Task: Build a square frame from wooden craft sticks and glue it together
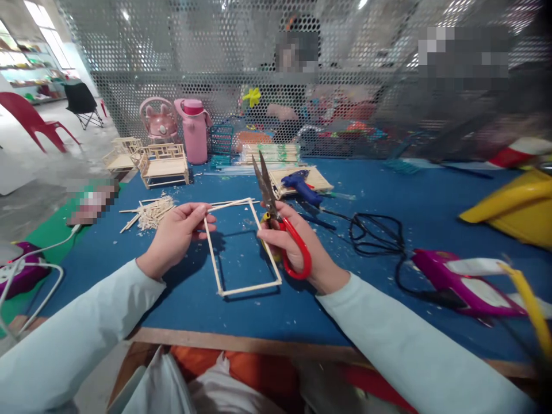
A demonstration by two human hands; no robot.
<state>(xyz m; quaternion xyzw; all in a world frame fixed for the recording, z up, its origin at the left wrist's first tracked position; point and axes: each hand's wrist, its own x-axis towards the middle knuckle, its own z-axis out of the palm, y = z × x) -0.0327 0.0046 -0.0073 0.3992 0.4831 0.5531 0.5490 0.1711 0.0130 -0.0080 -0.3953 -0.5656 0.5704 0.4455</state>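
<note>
A thin stick frame [250, 288] is held just above the blue desk [172, 310], in front of the person and between the two hands, its shadow falling on the desk below. It should be very light and fairly stiff along each stick, but weak at the corners, where a twist or hard squeeze could snap a joint or bend the shape out of square. The bare sticks look dry and not slippery, so a light pinch ought to do. The best holds are probably on the long sides close to the corners, with both sides kept level.

The left hand [179, 233] has its grip nearly closed, thumb and fingers pinching the far left corner. The right hand [308, 247] has its grip closed around red-handled scissors [267, 192], while its thumb and fingers also meet at the frame's right long side; how firmly they press there I cannot tell. The scissor blades point up and away, slightly parted, close beside the far right corner, and could nick or knock the wood.

The frame is a longish rectangle. Its long axis runs away from the person, with the far end leaning a little to the left.
</note>
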